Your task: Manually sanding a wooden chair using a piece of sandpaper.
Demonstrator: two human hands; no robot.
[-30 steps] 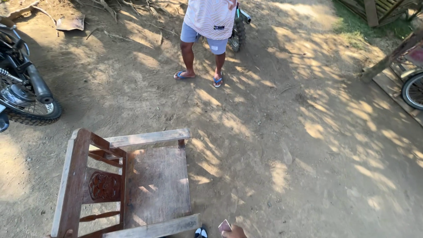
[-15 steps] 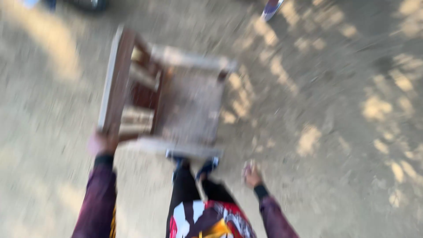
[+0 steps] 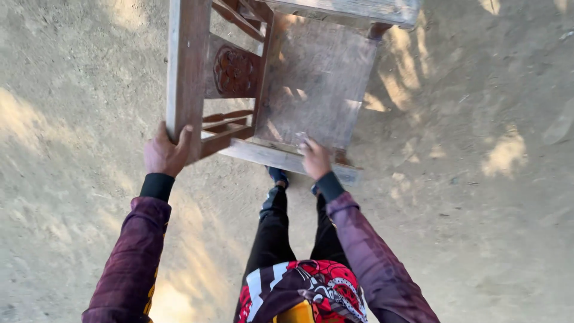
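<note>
— What's at the centre?
— Wooden armchair (image 3: 299, 78), seen from above, upper middle of view, over sandy ground (image 3: 490, 197). Plank seat bare, nothing lying on it. Carved oval panel (image 3: 233, 72) set in the backrest, slats beside it.

— And the hands?
— Left hand (image 3: 165, 154) clamped on the near end of the backrest's top rail (image 3: 184, 72), fingers wrapped around the wood, thumb up the side. Right hand (image 3: 315, 158) on the near armrest (image 3: 281, 158), fingers curled down over its edge. Something small and pale at the fingertips; too blurred to identify.

— Anything around it?
— Dark maroon sleeves with black cuffs. Black trousers and a red, white and yellow patterned garment (image 3: 299, 293) below. A blue shoe (image 3: 278, 176) just under the armrest. Patches of sunlight on the sand to the right.

— What's hidden or cut off?
— Top of the chair cropped by the frame: far armrest (image 3: 353, 9) only partly in view. Chair legs out of sight beneath the seat, so contact with the ground impossible to judge. Second foot mostly covered by the right forearm.
</note>
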